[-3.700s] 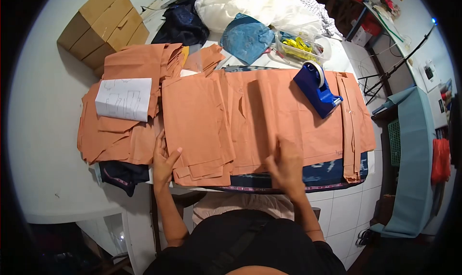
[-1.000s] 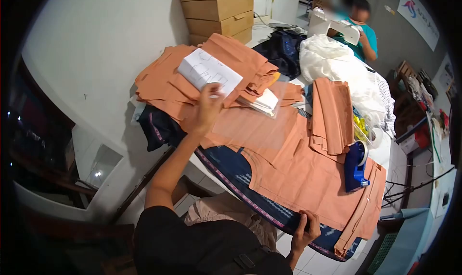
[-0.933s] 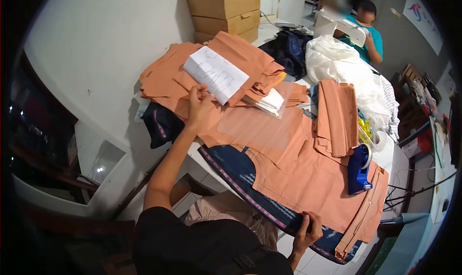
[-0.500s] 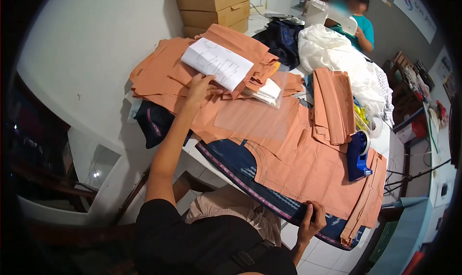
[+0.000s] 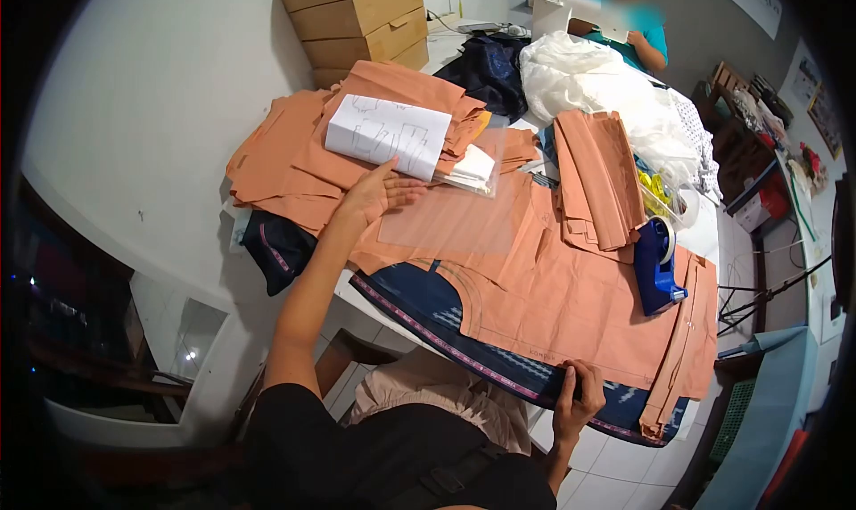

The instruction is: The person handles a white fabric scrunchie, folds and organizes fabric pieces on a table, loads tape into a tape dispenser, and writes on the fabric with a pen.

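My left grip (image 5: pixel 374 196) is spread loosely, fingers apart, by the near edge of the white sheet (image 5: pixel 388 134) on the left paper pile (image 5: pixel 285 149); my right grip (image 5: pixel 580 396) curls at the near dark-blue cloth (image 5: pixel 417 298), whether pinching it I cannot tell.

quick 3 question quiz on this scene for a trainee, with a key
1. True or false: the dispenser stands on orange paper.
2. Which is nearest the left hand?
a) boxes
b) sketch sheet
c) sewing machine
3. Fill in: the right hand is at the edge of the dark blue ____.

Key:
1. True
2. b
3. cloth
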Motion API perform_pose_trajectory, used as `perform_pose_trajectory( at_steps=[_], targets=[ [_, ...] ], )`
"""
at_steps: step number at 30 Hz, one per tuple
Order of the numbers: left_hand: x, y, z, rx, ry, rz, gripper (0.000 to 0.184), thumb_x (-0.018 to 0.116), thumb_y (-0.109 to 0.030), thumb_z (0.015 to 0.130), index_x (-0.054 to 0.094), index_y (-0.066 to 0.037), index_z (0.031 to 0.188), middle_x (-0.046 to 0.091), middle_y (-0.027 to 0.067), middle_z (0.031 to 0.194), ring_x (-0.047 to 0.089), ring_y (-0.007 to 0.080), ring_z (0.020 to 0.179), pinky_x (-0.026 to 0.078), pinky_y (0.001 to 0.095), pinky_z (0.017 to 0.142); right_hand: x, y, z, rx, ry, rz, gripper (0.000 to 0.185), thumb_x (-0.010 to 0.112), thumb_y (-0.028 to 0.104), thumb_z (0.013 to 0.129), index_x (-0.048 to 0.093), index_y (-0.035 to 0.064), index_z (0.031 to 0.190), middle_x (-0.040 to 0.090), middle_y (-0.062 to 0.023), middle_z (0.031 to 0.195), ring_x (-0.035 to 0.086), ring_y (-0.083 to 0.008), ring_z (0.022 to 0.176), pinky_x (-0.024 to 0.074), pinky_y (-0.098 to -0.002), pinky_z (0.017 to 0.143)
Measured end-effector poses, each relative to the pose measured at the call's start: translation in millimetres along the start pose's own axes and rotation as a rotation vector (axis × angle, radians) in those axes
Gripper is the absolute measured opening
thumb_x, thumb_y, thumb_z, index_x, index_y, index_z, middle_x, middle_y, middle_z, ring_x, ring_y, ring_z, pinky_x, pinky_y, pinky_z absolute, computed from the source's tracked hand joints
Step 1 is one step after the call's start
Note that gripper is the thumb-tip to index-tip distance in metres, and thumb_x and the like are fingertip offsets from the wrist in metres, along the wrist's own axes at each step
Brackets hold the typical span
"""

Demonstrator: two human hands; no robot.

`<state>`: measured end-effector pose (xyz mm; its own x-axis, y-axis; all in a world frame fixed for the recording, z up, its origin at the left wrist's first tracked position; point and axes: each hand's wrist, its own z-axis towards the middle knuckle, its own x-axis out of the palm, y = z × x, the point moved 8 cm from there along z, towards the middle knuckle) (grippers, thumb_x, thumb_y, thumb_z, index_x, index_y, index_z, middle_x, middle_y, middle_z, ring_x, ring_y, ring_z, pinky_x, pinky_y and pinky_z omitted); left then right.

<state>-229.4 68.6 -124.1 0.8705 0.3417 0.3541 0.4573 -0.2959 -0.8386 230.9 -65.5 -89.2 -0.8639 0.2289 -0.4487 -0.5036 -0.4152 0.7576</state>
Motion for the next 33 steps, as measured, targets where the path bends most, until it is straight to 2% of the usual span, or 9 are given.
perform_pose_trajectory(
  at_steps=[3, 7, 11, 16, 20, 25, 27, 29, 33],
  targets=[
    [9.2, -1.9, 8.4, 0.120, -0.088, -0.122, 0.052, 0.056, -0.030, 0.093, 0.043, 0.010, 0.122, 0.060, 0.0236, 0.106, 0.065, 0.0372, 0.092, 0.059, 0.0397, 0.070, -0.6, 0.6, 0.0, 0.002, 0.009, 0.000, 0.008, 0.057, -0.004, 0.084, 0.063, -0.0034, 0.088, 0.063, -0.0144, 0.082, 0.061, -0.0272, 0.074, 0.0478, -0.0326, 0.067],
    [14.3, -0.6, 36.3, 0.085, -0.165, -0.302, 0.054, 0.060, -0.027, 0.091, 0.039, 0.006, 0.127, 0.056, 0.0239, 0.115, 0.064, 0.0392, 0.094, 0.059, 0.0397, 0.070, -1.2, -2.2, -1.6, -0.021, 0.017, -0.003, 0.007, 0.057, -0.004, 0.083, 0.063, -0.0037, 0.087, 0.063, -0.0145, 0.083, 0.061, -0.0274, 0.074, 0.0478, -0.0328, 0.066],
    [26.6, -31.5, 58.4, 0.244, -0.083, -0.329, 0.047, 0.062, -0.022, 0.089, 0.044, 0.002, 0.125, 0.060, 0.0221, 0.109, 0.064, 0.0376, 0.093, 0.059, 0.0395, 0.070, -1.9, -2.2, -0.9, -0.014, 0.025, 0.023, 0.008, 0.058, -0.004, 0.081, 0.063, -0.0039, 0.088, 0.063, -0.0144, 0.083, 0.061, -0.0276, 0.074, 0.0479, -0.0331, 0.066],
    [41.8, -74.9, 68.0, 0.285, -0.057, -0.274, 0.040, 0.061, -0.018, 0.088, 0.048, 0.000, 0.122, 0.064, 0.0193, 0.103, 0.064, 0.0362, 0.094, 0.059, 0.0371, 0.067, -2.6, 5.3, 5.8, -0.059, 0.090, -0.015, 0.008, 0.059, -0.005, 0.081, 0.063, -0.0039, 0.088, 0.062, -0.0145, 0.084, 0.062, -0.0283, 0.075, 0.0479, -0.0335, 0.066],
    [51.5, -92.9, 72.6, 0.277, -0.037, -0.210, 0.035, 0.060, -0.019, 0.089, 0.052, -0.001, 0.118, 0.066, 0.0184, 0.098, 0.064, 0.0339, 0.095, 0.057, 0.0391, 0.072, 4.5, 15.8, 22.6, -0.056, 0.265, -0.089, 0.009, 0.061, -0.003, 0.079, 0.062, -0.0019, 0.088, 0.062, -0.0136, 0.084, 0.061, -0.0292, 0.076, 0.0479, -0.0349, 0.065],
    [55.3, -98.6, 72.9, 0.223, -0.072, -0.026, 0.031, 0.055, -0.024, 0.091, 0.054, -0.003, 0.114, 0.067, 0.0190, 0.099, 0.066, 0.0303, 0.092, 0.051, 0.0413, 0.081, 64.1, 70.1, 72.1, -0.436, 0.464, -0.142, 0.009, 0.064, 0.001, 0.077, 0.062, 0.0008, 0.086, 0.060, -0.0126, 0.082, 0.059, -0.0309, 0.079, 0.0469, -0.0387, 0.069],
    [54.6, -99.5, 70.9, 0.229, -0.084, -0.003, 0.033, 0.057, -0.025, 0.091, 0.053, -0.003, 0.114, 0.066, 0.0213, 0.101, 0.064, 0.0313, 0.097, 0.048, 0.0438, 0.089, 108.5, 87.9, 96.1, -0.607, 0.479, -0.196, 0.014, 0.064, 0.005, 0.076, 0.061, 0.0004, 0.090, 0.060, -0.0112, 0.085, 0.058, -0.0292, 0.085, 0.0446, -0.0390, 0.075],
    [53.5, -96.4, 74.5, 0.215, -0.068, -0.018, 0.033, 0.057, -0.025, 0.091, 0.054, -0.003, 0.115, 0.066, 0.0214, 0.102, 0.064, 0.0315, 0.097, 0.048, 0.0438, 0.089, 170.5, 87.0, 117.4, -0.743, 0.526, -0.284, 0.025, 0.064, 0.007, 0.074, 0.057, 0.0000, 0.098, 0.058, -0.0129, 0.094, 0.055, -0.0295, 0.096, 0.0417, -0.0408, 0.084],
    [50.0, -92.9, 79.6, 0.194, -0.048, -0.089, 0.035, 0.057, -0.026, 0.090, 0.054, -0.002, 0.116, 0.066, 0.0219, 0.102, 0.064, 0.0321, 0.097, 0.049, 0.0439, 0.089, 273.6, 102.7, 153.0, -1.136, 0.291, -0.531, 0.041, 0.060, 0.014, 0.077, 0.051, -0.0008, 0.114, 0.053, -0.0166, 0.117, 0.048, -0.0300, 0.113, 0.0324, -0.0437, 0.103]
  ],
)
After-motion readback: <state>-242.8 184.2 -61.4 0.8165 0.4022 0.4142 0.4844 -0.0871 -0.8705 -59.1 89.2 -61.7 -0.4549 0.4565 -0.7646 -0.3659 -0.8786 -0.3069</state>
